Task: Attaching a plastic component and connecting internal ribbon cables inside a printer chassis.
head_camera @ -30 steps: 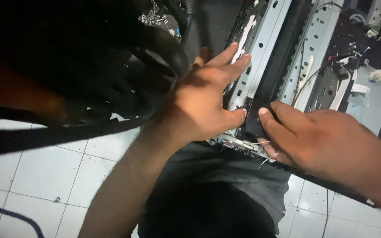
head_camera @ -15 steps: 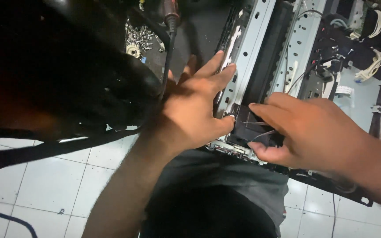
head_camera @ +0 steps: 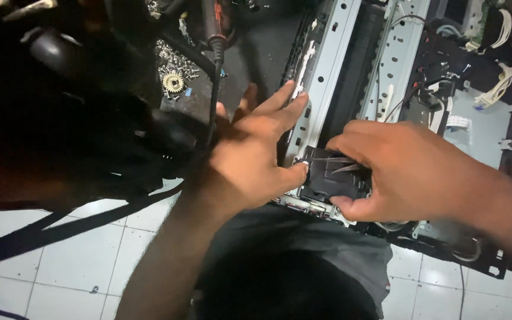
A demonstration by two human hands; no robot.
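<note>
1. head view, hands: the left hand (head_camera: 255, 155) lies spread on the near end of the grey metal rail (head_camera: 321, 89) of an opened machine chassis (head_camera: 475, 127). its fingers are wide, the longest ones reaching up the rail, and the thumb presses against the left side of a small black block (head_camera: 334, 178).
2. head view, right side: the right hand (head_camera: 404, 172) is closed around that same black block from the right, fingers curled over its top and the thumb tucked under its near edge — a firm pinch, not a loose touch.
3. where the block sits: at the near end of the rail, between the two hands, just above the person's dark-clothed lap (head_camera: 303, 261). whether it is seated on the rail or already free of it i cannot tell.
4. how far along: the chassis is stripped bare, with its covers off and its wires (head_camera: 445, 124) exposed, so the opening-up looks done. the block looks to be the part in hand, and it is not yet clear of the frame.
5. around it: loose screws and a small gear (head_camera: 174, 83) lie at the far left of the dark surface, beside a black cable (head_camera: 211, 101) — the floor below is white tile (head_camera: 60, 261).
</note>
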